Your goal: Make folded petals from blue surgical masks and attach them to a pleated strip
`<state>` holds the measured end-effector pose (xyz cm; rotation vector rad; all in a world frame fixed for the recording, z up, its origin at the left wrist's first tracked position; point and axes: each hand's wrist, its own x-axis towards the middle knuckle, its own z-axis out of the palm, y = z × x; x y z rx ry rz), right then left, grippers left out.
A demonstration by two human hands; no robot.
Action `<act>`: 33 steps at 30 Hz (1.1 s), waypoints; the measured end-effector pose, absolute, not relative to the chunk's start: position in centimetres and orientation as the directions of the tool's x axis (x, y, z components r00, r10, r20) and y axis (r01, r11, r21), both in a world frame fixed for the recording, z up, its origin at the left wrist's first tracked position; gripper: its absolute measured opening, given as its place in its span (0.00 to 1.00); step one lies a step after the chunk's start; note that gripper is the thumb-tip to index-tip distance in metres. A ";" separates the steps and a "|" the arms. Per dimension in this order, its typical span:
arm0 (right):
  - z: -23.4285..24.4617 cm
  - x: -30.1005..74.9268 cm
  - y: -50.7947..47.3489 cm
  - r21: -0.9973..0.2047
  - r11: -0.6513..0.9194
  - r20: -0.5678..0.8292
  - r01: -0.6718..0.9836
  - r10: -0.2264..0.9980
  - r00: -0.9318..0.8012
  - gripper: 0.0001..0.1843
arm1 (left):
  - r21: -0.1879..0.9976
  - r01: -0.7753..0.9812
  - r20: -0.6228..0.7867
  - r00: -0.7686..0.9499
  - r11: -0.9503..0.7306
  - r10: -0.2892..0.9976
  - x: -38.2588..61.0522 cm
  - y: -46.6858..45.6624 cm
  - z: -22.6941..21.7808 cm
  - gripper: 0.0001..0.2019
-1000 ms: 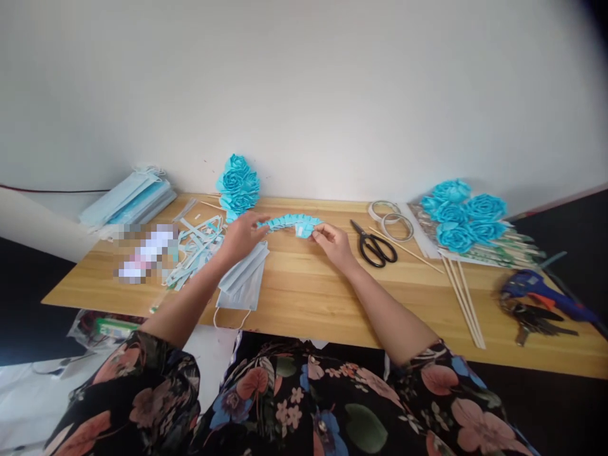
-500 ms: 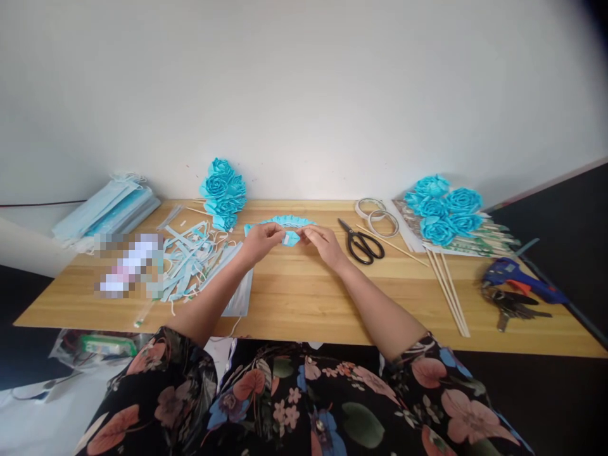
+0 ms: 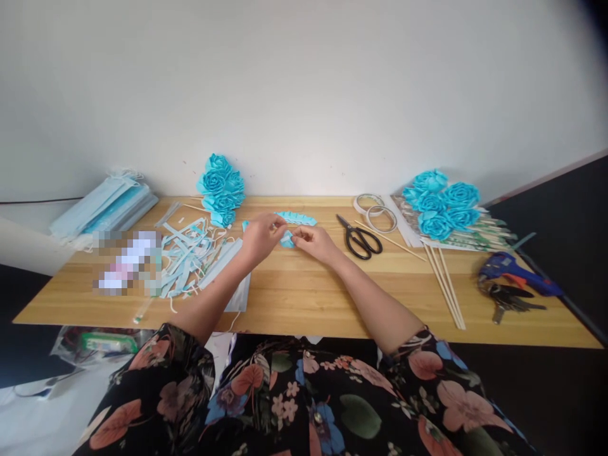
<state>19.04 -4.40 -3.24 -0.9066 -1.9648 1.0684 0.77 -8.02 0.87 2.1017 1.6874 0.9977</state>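
Left hand (image 3: 259,235) nearer right hand (image 3: 313,240) on blue strip (image 3: 298,219), scissors (image 3: 360,238) beside

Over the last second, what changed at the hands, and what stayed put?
The left hand and right hand drew together along the pleated blue fabric strip, both keeping hold; its near end is now bunched between their fingertips. The black scissors and blue hot-glue gun stayed put.

Just right of the grip lie black-handled steel scissors (image 3: 360,239), with two clear tape rolls (image 3: 375,212) beyond them. Farther right are thin wooden sticks (image 3: 444,285) and a blue glue gun (image 3: 515,272). Left of the grip sits a pile of pale-blue cut mask scraps (image 3: 187,256), and behind that a cluster of bright blue fabric roses (image 3: 219,187).
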 end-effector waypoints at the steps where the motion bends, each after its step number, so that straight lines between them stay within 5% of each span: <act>1: -3.4 19.0 -4.4 -0.875 0.421 0.272 0.240 0.836 -0.477 0.11 | 0.565 0.765 0.413 0.061 -0.308 0.909 0.9 -8.3 1.0 0.07; 4: -3.8 18.7 -4.2 -0.855 0.452 0.338 0.252 0.857 -0.390 0.09 | 0.502 0.797 0.514 0.038 -0.337 0.857 1.2 -9.2 1.1 0.09; 21: -4.1 18.7 -4.3 -0.704 0.646 0.577 0.296 0.762 -0.293 0.08 | 0.501 0.821 0.456 0.019 -0.274 0.890 2.2 -8.4 -1.2 0.08; 33: -4.4 18.8 -4.2 -0.683 0.631 0.568 0.368 0.775 -0.277 0.06 | 0.560 0.778 0.465 -0.011 -0.284 0.885 3.0 -8.0 -2.2 0.06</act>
